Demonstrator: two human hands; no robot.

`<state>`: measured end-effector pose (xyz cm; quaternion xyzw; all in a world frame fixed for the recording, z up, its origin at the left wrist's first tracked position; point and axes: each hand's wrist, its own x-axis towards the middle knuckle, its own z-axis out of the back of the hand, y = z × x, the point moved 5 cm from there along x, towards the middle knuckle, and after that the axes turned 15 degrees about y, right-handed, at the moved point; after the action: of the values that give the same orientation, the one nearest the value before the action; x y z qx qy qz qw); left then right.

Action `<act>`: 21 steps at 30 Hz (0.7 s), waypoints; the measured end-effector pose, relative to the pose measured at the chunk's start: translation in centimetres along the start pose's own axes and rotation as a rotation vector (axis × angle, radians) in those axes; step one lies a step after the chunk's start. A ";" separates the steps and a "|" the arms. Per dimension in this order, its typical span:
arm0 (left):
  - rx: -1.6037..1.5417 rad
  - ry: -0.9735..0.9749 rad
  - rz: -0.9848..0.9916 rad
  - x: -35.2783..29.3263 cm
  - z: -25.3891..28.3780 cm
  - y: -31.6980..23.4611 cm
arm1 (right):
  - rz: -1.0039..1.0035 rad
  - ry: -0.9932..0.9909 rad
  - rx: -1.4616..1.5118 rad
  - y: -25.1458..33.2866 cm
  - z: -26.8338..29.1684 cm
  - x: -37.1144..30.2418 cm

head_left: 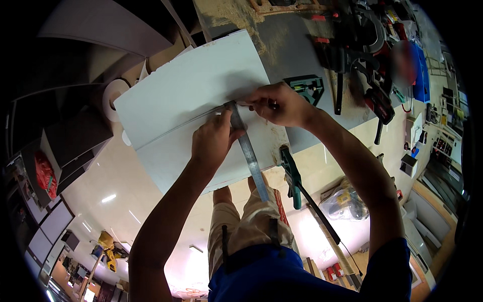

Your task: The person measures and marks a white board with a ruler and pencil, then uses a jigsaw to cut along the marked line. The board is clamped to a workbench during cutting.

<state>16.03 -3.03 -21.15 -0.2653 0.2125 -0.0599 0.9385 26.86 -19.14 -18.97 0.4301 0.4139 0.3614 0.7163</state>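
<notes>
Slim item [243,103] in right hand [282,104]: mostly hidden by fingers, kind unclear. Left hand [211,140] covers part of metal ruler [249,155]. Green tool [311,86] on workbench [289,45], past white board's [191,70] right edge: partly behind right hand. Blurred patch [404,63] by workbench's right edge, object unreadable. Dark tools there overlap, outlines lost. Blue shirt [271,274] cut by lower picture edge. Far shelf items [443,146] too small.

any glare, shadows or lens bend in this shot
Head view: bright glare on the floor at the lower middle; soft shadow on the white board beyond the right hand; fisheye bend toward the dark rim; blurred patch at upper right.
</notes>
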 end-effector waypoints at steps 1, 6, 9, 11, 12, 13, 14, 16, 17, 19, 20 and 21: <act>0.002 -0.010 -0.013 0.1 0.1 -0.1 | 0.008 -0.006 -0.001 -0.2 0.1 0.0; 0.008 -0.053 -0.067 0.0 0.2 -0.1 | 0.055 -0.021 0.011 0.1 0.1 0.1; -0.027 0.069 0.013 0.1 0.2 0.0 | -0.067 0.113 -0.045 0.9 -0.4 -0.8; 0.007 0.030 -0.004 0.1 0.2 -0.1 | 0.021 0.173 -0.045 0.5 -1.2 -1.4; 0.025 0.011 -0.011 0.0 0.2 -0.1 | 0.037 0.231 -0.034 0.5 -1.6 -1.8; 0.019 0.011 -0.013 0.0 0.2 -0.1 | 0.053 0.290 -0.022 0.6 -2.1 -2.2; 0.013 0.012 -0.016 0.1 0.3 -0.1 | 0.035 0.337 -0.044 0.6 -2.5 -2.7; 0.000 0.011 -0.017 0.1 0.3 -0.1 | 0.067 0.390 -0.058 0.5 -3.8 -3.3; -0.008 0.008 -0.015 0.1 0.3 -0.1 | 0.058 0.427 -0.055 0.6 -4.4 -3.6; -0.010 -0.006 -0.020 0.1 0.3 -0.2 | 0.032 0.438 -0.169 0.9 -5.3 -4.2; -0.004 -0.018 -0.025 0.1 0.3 -0.2 | 0.039 0.440 -0.222 1.1 -5.7 -4.3; 0.002 -0.030 -0.030 0.1 0.3 -0.2 | 0.046 0.441 -0.274 1.3 -5.9 -4.2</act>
<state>16.25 -3.09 -20.84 -0.2685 0.1945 -0.0702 0.9408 19.65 -20.48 -18.25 0.2490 0.4974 0.5153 0.6519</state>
